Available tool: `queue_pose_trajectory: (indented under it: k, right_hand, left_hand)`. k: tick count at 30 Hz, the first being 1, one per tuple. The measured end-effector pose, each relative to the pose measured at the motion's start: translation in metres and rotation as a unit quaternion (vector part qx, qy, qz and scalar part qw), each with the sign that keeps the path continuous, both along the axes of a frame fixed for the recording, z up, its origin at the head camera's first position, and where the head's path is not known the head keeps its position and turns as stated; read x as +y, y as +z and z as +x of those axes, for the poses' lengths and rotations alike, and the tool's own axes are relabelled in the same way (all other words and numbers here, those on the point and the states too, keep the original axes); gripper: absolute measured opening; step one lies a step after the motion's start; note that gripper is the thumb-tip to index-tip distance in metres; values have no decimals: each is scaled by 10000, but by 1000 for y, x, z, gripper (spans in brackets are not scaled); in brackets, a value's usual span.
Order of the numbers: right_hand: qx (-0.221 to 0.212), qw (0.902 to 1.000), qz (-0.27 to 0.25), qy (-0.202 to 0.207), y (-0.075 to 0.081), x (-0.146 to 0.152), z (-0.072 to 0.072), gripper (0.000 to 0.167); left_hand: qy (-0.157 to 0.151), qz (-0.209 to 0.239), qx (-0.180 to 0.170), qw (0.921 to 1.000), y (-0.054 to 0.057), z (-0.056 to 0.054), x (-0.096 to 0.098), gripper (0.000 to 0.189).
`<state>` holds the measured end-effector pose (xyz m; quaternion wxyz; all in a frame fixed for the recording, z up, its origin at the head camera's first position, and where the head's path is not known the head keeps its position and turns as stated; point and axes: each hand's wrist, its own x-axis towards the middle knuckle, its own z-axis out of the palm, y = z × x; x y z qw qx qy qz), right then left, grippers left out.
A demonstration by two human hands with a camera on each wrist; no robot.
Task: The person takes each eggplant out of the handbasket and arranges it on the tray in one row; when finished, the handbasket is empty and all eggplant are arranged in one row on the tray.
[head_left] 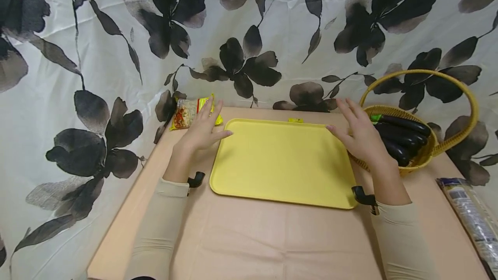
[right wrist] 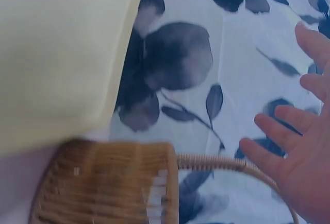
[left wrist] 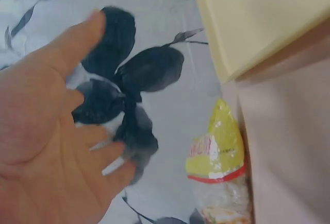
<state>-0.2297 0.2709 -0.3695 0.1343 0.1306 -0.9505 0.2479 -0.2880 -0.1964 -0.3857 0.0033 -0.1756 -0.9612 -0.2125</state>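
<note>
A yellow rectangular tray (head_left: 280, 167) lies on the table between both hands. My left hand (head_left: 200, 135) hovers by its far left corner, fingers extended and thumb spread toward the rim. In the left wrist view the palm of that left hand (left wrist: 56, 131) shows with nothing in it. On the other side, my right hand (head_left: 359, 137) is held over the tray's right edge beside the wicker basket, fingers straight. The right wrist view shows the right hand (right wrist: 299, 126) with spread fingers and nothing held. The tray (right wrist: 56, 54) fills that view's upper left.
A wicker basket (head_left: 428, 154) with a tall handle holds several eggplants (head_left: 404, 135) at the right. Behind the left hand lies a yellow-and-clear food packet (head_left: 184, 113). A small yellow item (head_left: 295, 120) peeks out behind the tray. A long plastic package (head_left: 470, 219) lies along the right edge.
</note>
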Motion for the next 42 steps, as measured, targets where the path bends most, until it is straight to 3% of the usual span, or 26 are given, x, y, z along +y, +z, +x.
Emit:
queue_pose_trajectory:
  k: [3, 6, 11, 14, 18, 31, 42]
  right_hand:
    - [-77, 9997, -231, -70, 2, 16, 5, 82]
    - [-168, 9993, -285, -154, 5, 32, 9, 81]
    - [-417, 9986, -164, -277, 9, 59, 11, 80]
    - [-505, 9982, -74, -299, 7, 72, 11, 76]
    - [-712, 9968, -14, -367, 3, 87, 11, 72]
    - [-1523, 9875, 254, -322, -14, 121, -1, 66]
    - [-1789, 9816, 622, -243, -24, 127, -10, 57]
  left_hand:
    - [-249, 535, -520, 9969, -4, -6, -11, 106]
    - [-524, 873, -1234, 9871, -12, -13, -23, 104]
    - [-882, 913, -2139, 9686, -36, -22, -39, 107]
    - [-1013, 668, -2251, 9667, -50, -26, -47, 109]
    - [-968, 593, -2366, 9650, -59, -28, -52, 110]
    - [-757, 661, -2527, 9623, -63, -30, -54, 110]
    - [-805, 690, -2590, 9600, -61, -30, -52, 105]
